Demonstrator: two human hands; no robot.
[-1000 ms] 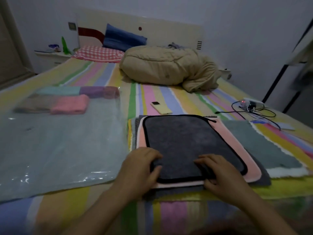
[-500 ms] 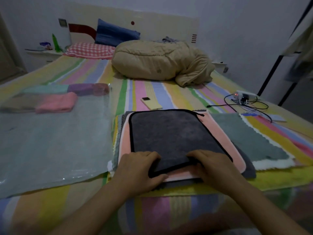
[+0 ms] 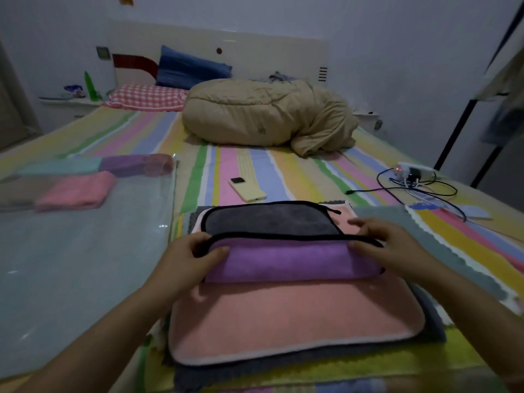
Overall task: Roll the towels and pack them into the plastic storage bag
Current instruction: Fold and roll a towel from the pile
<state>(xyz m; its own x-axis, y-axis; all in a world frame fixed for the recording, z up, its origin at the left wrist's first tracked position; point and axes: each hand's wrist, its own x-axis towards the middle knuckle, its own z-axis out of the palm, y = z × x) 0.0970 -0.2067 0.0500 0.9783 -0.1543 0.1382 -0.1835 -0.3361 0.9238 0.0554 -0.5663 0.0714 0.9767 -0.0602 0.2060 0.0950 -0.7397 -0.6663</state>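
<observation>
Since a second ago, the near edge of the black-trimmed grey-and-purple microfibre towel (image 3: pixel 283 259) is rolling towards 12 o'clock atop the flat pink towel (image 3: pixel 295 316). Left hand (image 3: pixel 187 259) and right hand (image 3: pixel 388 245) are gripping its ends; soft, light, limp cloth, likely best held there.

Grey towel (image 3: pixel 269 219) with black trim sits on top of the stack, its near edge turned over and away, purple underside showing. Left hand (image 3: pixel 184 259) and right hand (image 3: pixel 397 245) pinch the fold. Under it lies a flat pink towel (image 3: pixel 295 316). To the left, the clear plastic bag (image 3: pixel 71 265) lies flat, with rolled towels (image 3: pixel 76 191) at its far end.
</observation>
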